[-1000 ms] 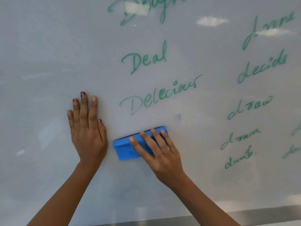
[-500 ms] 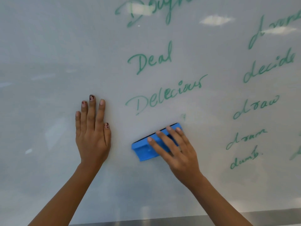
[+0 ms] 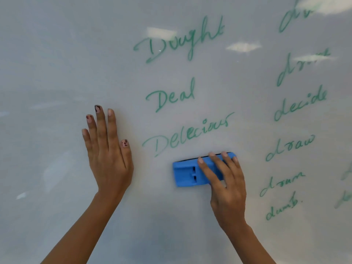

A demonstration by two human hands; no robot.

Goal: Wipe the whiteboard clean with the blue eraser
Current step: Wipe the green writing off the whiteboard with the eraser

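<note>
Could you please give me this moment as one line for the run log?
right hand: holding blue eraser on whiteboard | left hand: flat on board | word above eraser: Delecious, unwiped

blue eraser, green writing, white board

Left hand pressed flat, palm down, against the glossy white whiteboard, fingers together and pointing up, thumb tucked alongside, chipped dark polish on some nails; forearm running down to the lower left. Right hand to the right of it and slightly lower on the same board, fingers spread over the right half of the blue plastic rectangular eraser, fingertips reaching its upper edge, pressing it to the surface; wrist bent, forearm running down to the lower right.
</note>
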